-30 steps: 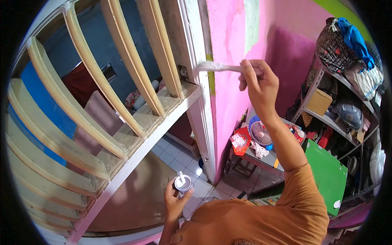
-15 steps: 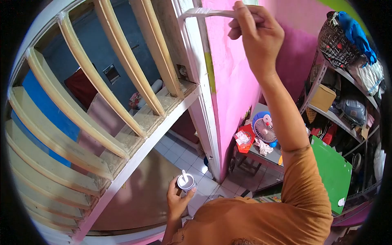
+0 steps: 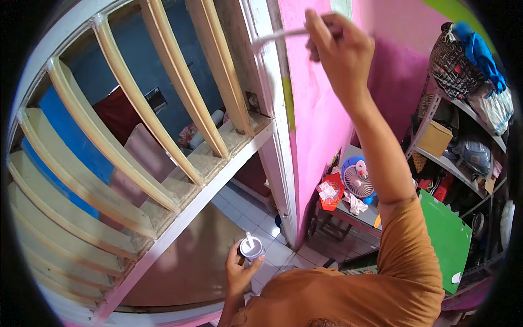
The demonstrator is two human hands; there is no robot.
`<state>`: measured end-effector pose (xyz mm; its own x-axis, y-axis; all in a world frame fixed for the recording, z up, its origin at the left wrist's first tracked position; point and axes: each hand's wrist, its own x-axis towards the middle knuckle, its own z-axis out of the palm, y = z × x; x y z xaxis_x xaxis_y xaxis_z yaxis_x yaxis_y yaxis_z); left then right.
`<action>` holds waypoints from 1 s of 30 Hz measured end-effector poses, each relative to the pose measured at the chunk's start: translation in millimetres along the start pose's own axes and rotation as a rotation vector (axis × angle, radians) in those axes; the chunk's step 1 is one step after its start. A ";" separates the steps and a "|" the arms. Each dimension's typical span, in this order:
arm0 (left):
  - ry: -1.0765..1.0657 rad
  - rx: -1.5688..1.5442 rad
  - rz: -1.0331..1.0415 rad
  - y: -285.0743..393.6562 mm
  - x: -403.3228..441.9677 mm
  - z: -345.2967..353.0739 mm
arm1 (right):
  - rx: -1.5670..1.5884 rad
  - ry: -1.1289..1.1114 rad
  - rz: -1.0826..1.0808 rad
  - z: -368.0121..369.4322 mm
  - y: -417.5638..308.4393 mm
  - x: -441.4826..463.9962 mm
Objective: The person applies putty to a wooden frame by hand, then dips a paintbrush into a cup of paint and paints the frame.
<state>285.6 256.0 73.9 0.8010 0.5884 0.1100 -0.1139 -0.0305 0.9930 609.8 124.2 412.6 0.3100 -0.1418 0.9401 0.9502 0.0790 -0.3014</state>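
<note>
Your right hand [image 3: 346, 60] has its fingers clamped on the brush [image 3: 280, 36]; the blurred tip lies beyond them, at the white frame [image 3: 275, 92], contact unconfirmed. Your left hand [image 3: 239, 272] has fingers closed around the cup [image 3: 251, 249], a white stick [image 3: 249, 238] standing inside. Advised: light, even strokes along the frame, bristles clear of the pink wall [image 3: 310, 109], cup level.
</note>
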 end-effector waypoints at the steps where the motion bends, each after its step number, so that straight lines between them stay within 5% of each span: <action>1: 0.014 -0.004 -0.005 -2.1 -0.2 0.1 | 0.045 0.025 -0.015 3.9 -3.9 13.3; 5: -0.004 0.044 0.000 5.1 1.9 2.2 | 0.000 0.023 0.018 3.6 -17.0 48.8; 7: 0.004 0.041 0.038 2.2 1.0 3.1 | 0.224 0.131 -0.003 3.2 -21.3 52.9; 11: -0.018 0.033 0.061 -2.0 1.6 4.0 | -0.083 0.042 -0.011 -18.3 -7.0 10.4; 19: 0.034 -0.009 0.042 4.0 -0.1 6.5 | 0.011 0.021 -0.030 6.3 -14.0 59.1; 30: 0.065 0.075 0.087 -6.6 0.2 4.2 | 0.127 0.207 -0.049 5.1 -36.5 84.2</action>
<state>288.9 252.9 67.6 0.7498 0.6321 0.1953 -0.1350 -0.1428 0.9805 601.0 114.4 503.5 0.2759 -0.3468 0.8964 0.9567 0.1890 -0.2214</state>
